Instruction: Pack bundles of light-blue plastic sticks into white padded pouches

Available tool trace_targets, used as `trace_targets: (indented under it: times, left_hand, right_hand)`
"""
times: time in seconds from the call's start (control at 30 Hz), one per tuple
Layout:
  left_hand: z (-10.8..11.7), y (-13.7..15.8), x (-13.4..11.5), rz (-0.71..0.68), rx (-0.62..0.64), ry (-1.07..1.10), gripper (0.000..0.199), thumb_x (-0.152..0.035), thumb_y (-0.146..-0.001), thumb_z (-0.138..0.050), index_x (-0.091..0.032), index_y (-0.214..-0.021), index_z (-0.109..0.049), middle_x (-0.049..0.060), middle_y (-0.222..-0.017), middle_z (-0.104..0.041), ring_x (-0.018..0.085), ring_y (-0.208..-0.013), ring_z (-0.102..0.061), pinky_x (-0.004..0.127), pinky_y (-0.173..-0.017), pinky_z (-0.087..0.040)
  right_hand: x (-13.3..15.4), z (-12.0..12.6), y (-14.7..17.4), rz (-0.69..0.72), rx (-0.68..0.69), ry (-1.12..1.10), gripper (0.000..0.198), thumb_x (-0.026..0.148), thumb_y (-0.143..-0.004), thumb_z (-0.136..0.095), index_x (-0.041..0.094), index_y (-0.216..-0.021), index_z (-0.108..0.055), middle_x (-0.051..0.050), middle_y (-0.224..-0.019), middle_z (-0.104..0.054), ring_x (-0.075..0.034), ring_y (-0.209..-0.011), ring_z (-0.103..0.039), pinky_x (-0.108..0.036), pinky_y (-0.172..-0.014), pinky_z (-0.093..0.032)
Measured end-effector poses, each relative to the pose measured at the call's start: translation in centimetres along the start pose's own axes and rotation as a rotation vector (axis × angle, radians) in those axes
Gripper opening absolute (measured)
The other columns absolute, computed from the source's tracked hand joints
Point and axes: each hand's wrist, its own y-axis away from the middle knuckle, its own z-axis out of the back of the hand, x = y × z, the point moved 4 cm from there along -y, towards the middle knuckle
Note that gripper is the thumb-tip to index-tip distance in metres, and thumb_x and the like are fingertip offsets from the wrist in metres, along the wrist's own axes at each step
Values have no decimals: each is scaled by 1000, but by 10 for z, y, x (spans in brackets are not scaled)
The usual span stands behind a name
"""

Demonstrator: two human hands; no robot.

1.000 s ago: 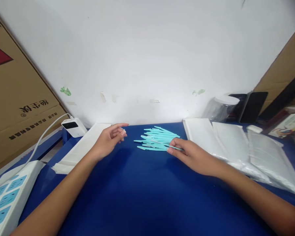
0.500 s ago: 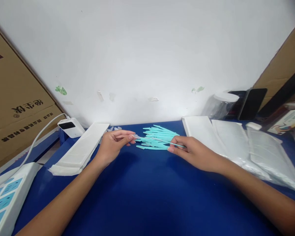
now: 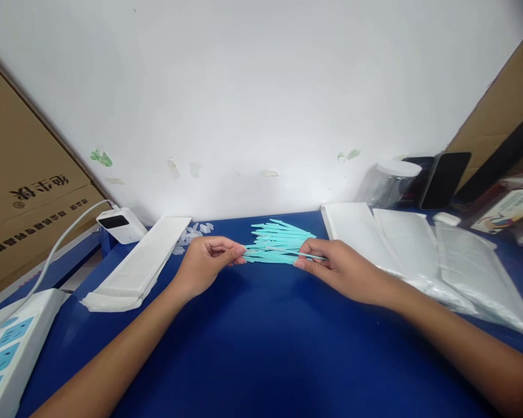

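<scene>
Between my hands stretches one thin turquoise eyebrow razor (image 3: 312, 256), nearly level above the table. My right hand (image 3: 342, 270) pinches its handle between thumb and fingers. My left hand (image 3: 203, 262) is closed at the razor's other end, its fingertips pressed around a small clear cap that they now mostly cover. How far the cap sits over the blade I cannot tell. Just behind the held razor lies a fanned pile of turquoise razors (image 3: 281, 231). Several loose clear caps (image 3: 194, 231) lie beyond my left hand.
A stack of long white packets (image 3: 142, 261) lies on the blue table (image 3: 244, 360) at left, near a white power bank (image 3: 122, 226) and a power strip (image 3: 21, 354). Filled clear bags (image 3: 407, 247), a lidded jar (image 3: 392, 183) and a phone (image 3: 445, 181) are at right.
My left fingers have moved slightly right along the razor, and the clear cap that showed at their tips is now mostly covered. My right hand keeps its pinch. The view has shifted slightly.
</scene>
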Motion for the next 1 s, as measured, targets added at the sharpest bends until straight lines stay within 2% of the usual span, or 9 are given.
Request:
trace_targets:
  times: [0.17, 0.3, 0.43, 0.5, 0.57, 0.63, 0.73, 0.87, 1.0]
  left_hand:
    - [-9, 8, -5, 57, 35, 29, 35, -52, -86, -83, -17, -83, -80, 7, -78, -83, 19, -73, -75, 27, -70, -57]
    - [-19, 13, -10, 60, 80, 62, 34, -50, -88, -83, -17, -83, -80, 6, -78, -82, 18, -72, -74, 26, -69, -56]
    - [-40, 21, -14, 80, 207, 103, 36, -51, -91, -79, -16, -82, -80, 7, -78, -82, 18, -72, -74, 25, -68, -54]
    - [-49, 25, -16, 59, 282, 61, 41, -54, -97, -71, -17, -83, -80, 6, -78, -81, 18, -71, -73, 25, -67, -53]
    - [-46, 26, -19, -19, 271, -98, 47, -55, -104, -59, -18, -82, -80, 4, -76, -80, 17, -70, -72, 25, -65, -51]
    - [-30, 23, -24, -154, 147, -383, 47, -53, -106, -54, -21, -86, -80, 3, -80, -80, 19, -73, -72, 27, -67, -50]
    - [9, 14, -28, -297, -78, -840, 39, -52, -104, -56, -24, -102, -81, 5, -102, -83, 26, -93, -75, 34, -84, -52]
    - [70, -5, -9, -85, -90, -1218, 35, -40, -100, -56, -19, -116, -79, 13, -112, -81, 36, -105, -73, 42, -86, -53]
    - [110, -16, 23, 24, 99, -1210, 33, -32, -89, -62, -20, -115, -79, 13, -117, -78, 36, -111, -71, 42, -92, -53]
  right_hand:
    - [-2, -1, 1, 9, -9, 26, 37, 57, -108, -51, 24, -95, -59, 3, -74, -55, -15, -64, -46, -29, -59, -36]
    - [5, -6, 3, 26, 49, 75, 36, 58, -106, -54, 24, -97, -60, 2, -78, -61, -16, -66, -54, -29, -61, -37]
    - [19, -20, 8, 75, 148, 185, 41, 58, -105, -57, 23, -83, -55, 2, -71, -59, -16, -63, -54, -30, -59, -32]
    - [23, -26, 9, 114, 185, 222, 43, 52, -109, -51, 22, -78, -51, 1, -71, -59, -17, -66, -55, -30, -60, -33]
    - [21, -29, 9, 136, 192, 217, 41, 46, -113, -44, 22, -80, -52, -1, -80, -64, -18, -73, -59, -30, -65, -37]
    - [15, -29, 6, 123, 173, 194, 38, 43, -115, -39, 23, -86, -54, -3, -88, -67, -20, -78, -63, -31, -69, -40]
    - [0, -27, 0, 44, 95, 236, 34, 43, -115, -35, 23, -101, -59, -5, -89, -71, -23, -79, -67, -33, -70, -42]
    - [-17, -28, -7, -109, 17, 412, 29, 45, -111, -48, 21, -126, -56, -8, -90, -75, -29, -79, -70, -34, -66, -42]
    - [-17, -30, -11, -135, 50, 395, 21, 42, -109, -54, 22, -102, -53, -11, -104, -78, -29, -89, -73, -32, -67, -44]
